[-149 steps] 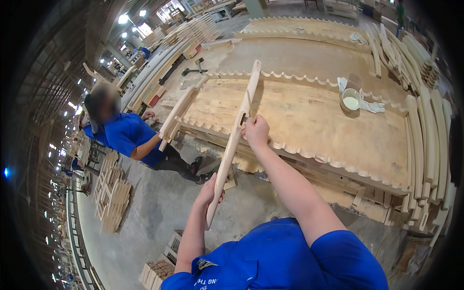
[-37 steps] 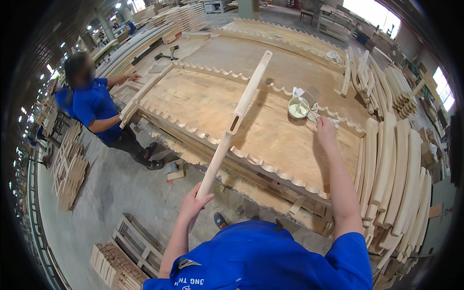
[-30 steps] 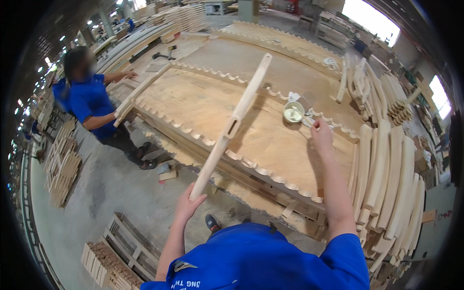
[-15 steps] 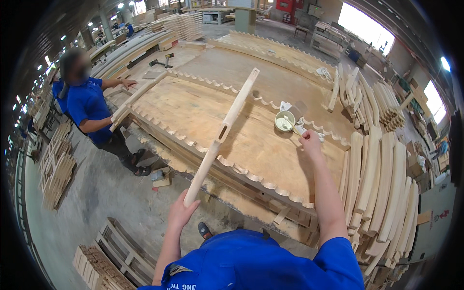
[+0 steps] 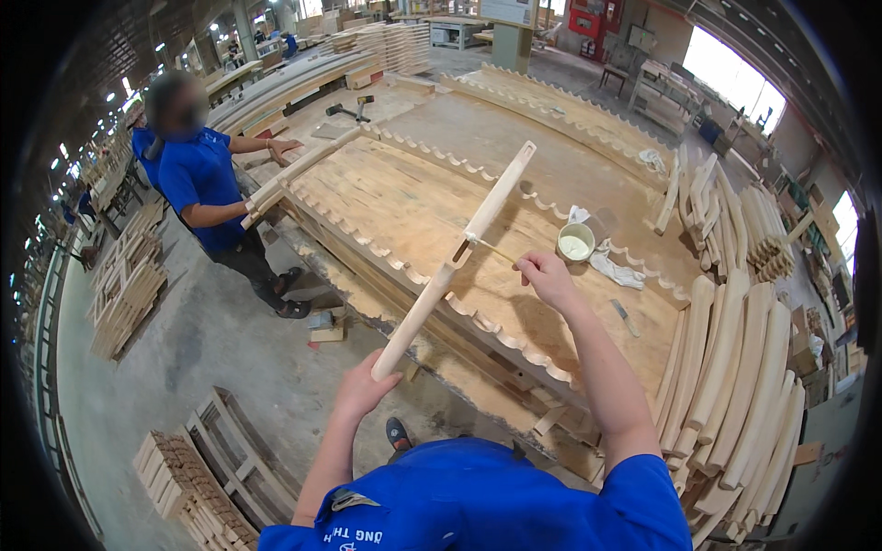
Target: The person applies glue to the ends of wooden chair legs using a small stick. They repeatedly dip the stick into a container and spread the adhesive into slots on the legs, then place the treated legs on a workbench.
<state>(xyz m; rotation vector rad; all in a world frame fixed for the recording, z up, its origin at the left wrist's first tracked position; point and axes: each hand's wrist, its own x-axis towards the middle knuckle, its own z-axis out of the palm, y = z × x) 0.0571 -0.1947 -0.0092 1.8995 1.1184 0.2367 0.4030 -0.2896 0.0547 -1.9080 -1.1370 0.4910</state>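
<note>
"Looking at the head view, which step are we seeing?"

"White paste [image 5: 576,247] is going on, I judge: the right hand [image 5: 546,277] is pinching a thin stick [image 5: 499,251], fingers closed on it, and its white tip is meeting the post [image 5: 415,321] at the slot [image 5: 460,253]'s far end."

"Where is the post lying?"

"It's crossing the bench [image 5: 423,197], its near end jutting past the near edge, where the left hand [image 5: 366,387] is gripping it. The cup [image 5: 577,229] is standing by the far strip [image 5: 443,159], toward the bench's right end, beside a rag [image 5: 617,271]; a scraper [image 5: 626,318] is lying nearer that end."

"What is the next move calling for?"

"To my mind, it's calling for a steady left grip and a light touch around the slot."

"What's escaping you?"

"The left fingers' undersides are hiding beneath the post. I can't tell whether the post is resting on the near strip [image 5: 511,340] or hanging above it. The slot's inside is showing too small to read."
</note>
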